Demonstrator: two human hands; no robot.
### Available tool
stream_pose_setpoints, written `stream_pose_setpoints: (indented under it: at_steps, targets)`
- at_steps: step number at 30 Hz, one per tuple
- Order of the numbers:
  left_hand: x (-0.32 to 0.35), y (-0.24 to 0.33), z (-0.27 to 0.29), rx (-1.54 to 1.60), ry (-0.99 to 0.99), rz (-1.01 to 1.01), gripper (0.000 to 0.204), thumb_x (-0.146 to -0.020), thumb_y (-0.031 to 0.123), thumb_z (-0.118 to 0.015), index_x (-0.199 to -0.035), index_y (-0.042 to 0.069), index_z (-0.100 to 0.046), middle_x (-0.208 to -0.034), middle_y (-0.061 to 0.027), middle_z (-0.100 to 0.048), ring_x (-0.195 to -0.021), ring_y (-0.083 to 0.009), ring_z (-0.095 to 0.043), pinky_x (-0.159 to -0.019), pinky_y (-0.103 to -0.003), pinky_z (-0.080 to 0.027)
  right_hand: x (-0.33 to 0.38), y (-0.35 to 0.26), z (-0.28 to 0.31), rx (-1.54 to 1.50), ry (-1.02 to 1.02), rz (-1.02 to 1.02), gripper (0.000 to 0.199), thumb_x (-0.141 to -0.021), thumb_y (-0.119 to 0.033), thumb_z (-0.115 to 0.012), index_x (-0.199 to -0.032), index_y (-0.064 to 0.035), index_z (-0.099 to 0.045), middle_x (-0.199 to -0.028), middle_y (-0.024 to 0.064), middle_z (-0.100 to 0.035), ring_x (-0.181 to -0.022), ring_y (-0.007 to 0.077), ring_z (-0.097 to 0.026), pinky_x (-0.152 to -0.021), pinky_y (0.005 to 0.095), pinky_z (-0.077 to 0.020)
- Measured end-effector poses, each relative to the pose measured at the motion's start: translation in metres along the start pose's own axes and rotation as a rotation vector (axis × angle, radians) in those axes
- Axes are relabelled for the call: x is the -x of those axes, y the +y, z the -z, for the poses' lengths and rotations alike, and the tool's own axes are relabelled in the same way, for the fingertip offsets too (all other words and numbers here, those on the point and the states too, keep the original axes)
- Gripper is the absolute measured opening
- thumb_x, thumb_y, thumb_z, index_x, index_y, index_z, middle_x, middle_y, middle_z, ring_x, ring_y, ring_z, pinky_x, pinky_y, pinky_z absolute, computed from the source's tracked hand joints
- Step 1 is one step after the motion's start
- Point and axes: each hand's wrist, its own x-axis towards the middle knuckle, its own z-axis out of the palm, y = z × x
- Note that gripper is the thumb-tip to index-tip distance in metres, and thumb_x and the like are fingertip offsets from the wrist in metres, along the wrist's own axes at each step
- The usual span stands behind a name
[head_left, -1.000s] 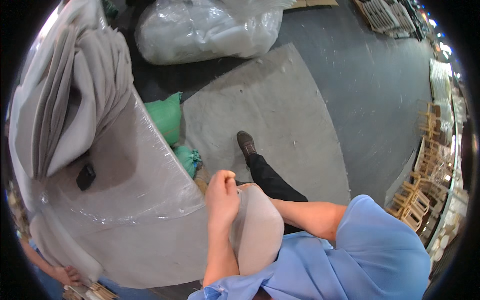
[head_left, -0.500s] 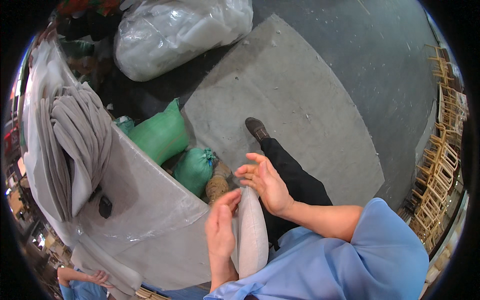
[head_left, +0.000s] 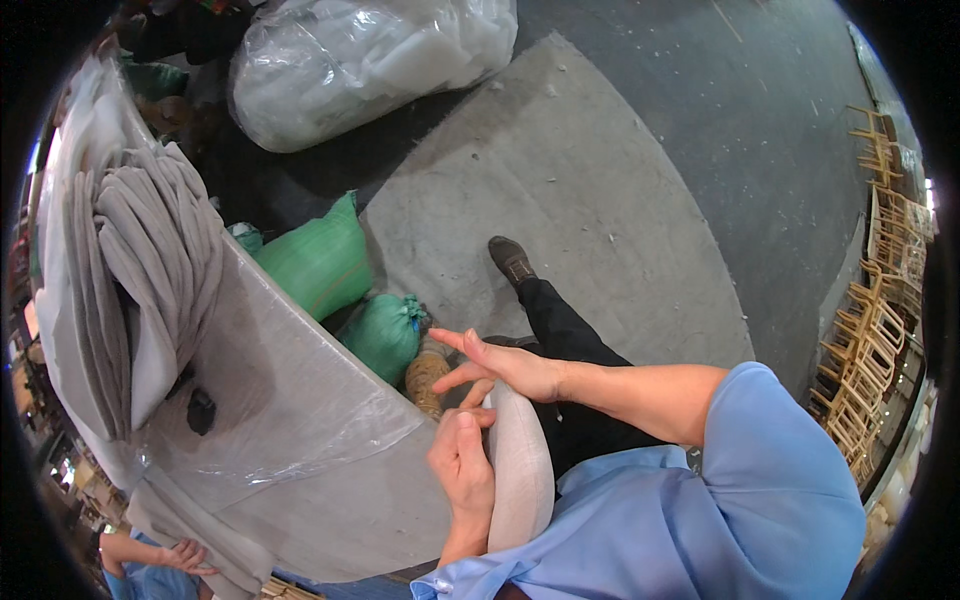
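A pale off-white fabric cushion (head_left: 522,465) stands on its narrow side, its lower end against my blue shirt. My right hand (head_left: 512,366) lies over its far end, fingers stretched out and apart to the left, with nothing in them. My left hand (head_left: 464,462) is against the cushion's left side, its fingers curled in close beneath the right hand's fingers. Whatever may be between those left fingers is hidden.
To the left is a plastic-covered table (head_left: 290,430) bearing folded grey fabric (head_left: 160,270) and a small black object (head_left: 201,411). Green sacks (head_left: 320,258) sit beside it. A large clear bag (head_left: 370,75) lies farther off. Wooden chair frames (head_left: 880,320) line the right. Another person's hand (head_left: 187,556) rests on fabric.
My right hand has swung left across the cushion's far end. My left fingers have curled in, and the hands have come together. The cushion has shifted slightly right.
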Motion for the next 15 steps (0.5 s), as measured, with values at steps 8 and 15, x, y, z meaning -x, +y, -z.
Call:
stream_pose_setpoints:
  at_steps: [8, 15]
  targets:
    - [-0.021, 0.005, -0.006, 0.139, -0.111, -0.209, 0.06, -0.115, 0.042, -0.036, -0.131, -0.007, -0.068, -0.142, -0.0224, -0.064, -0.137, -0.0318, -0.057, -0.119, -0.042, -0.038, 0.002, 0.026, -0.011, -0.409, 0.419, 0.343, 0.099, -0.099, -0.086, -0.017, -0.172, -0.0208, 0.001, -0.172, 0.0209, -0.027, -0.161, 0.0387, -0.019, -0.128, 0.0605, -0.006]
    - [-0.014, 0.001, -0.009, 0.236, -0.123, 0.051, 0.068, -0.117, 0.04, -0.027, -0.121, -0.009, -0.074, -0.128, -0.0224, -0.073, -0.127, -0.0307, -0.064, -0.116, -0.042, -0.041, -0.006, 0.025, -0.017, -0.411, 0.382, 0.27, 0.1, -0.099, -0.086, -0.024, -0.172, -0.0233, 0.001, -0.172, 0.0233, -0.025, -0.161, 0.0397, -0.019, -0.127, 0.0558, -0.0172]
